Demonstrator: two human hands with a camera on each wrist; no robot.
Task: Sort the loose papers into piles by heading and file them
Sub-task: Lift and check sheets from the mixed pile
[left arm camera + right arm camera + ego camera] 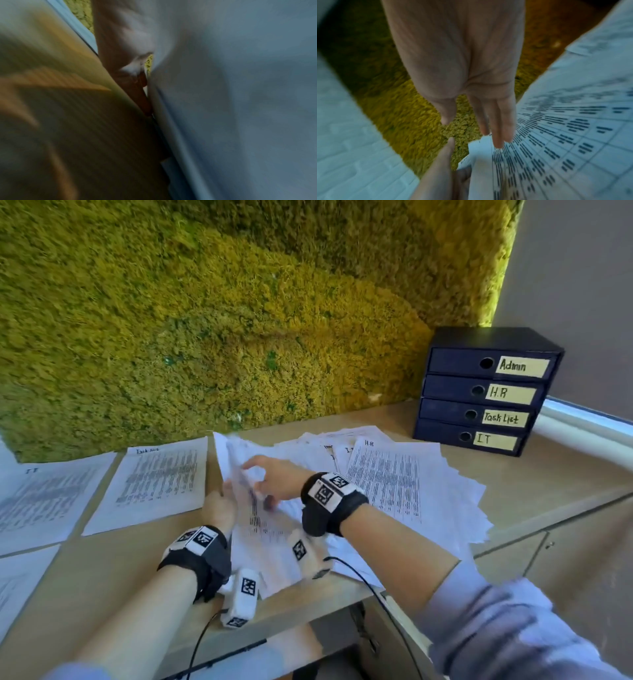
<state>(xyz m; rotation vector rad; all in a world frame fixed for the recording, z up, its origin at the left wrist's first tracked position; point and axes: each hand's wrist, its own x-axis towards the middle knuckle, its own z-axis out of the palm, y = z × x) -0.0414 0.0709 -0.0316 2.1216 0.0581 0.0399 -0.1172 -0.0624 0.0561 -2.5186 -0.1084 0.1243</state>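
Note:
In the head view my left hand (219,510) grips the left edge of a printed sheet (267,539) that stands tilted up off the desk. My right hand (270,479) is on the upper part of the same sheet. The right wrist view shows my right hand (471,132) with fingers straight against the printed sheet (556,142) and the thumb apart. The left wrist view is blurred, showing only paper (240,94) against my fingers (120,40). A messy loose pile (418,484) with an "H.R" page on top lies to the right.
Sorted sheets lie on the left of the desk: an "IT" sheet (44,498), a "Task List" sheet (157,477), and another (17,587) near the front. A dark file box (486,392) with drawers labelled Admin, H.R, Task List and IT stands at the back right. A moss wall (205,320) stands behind.

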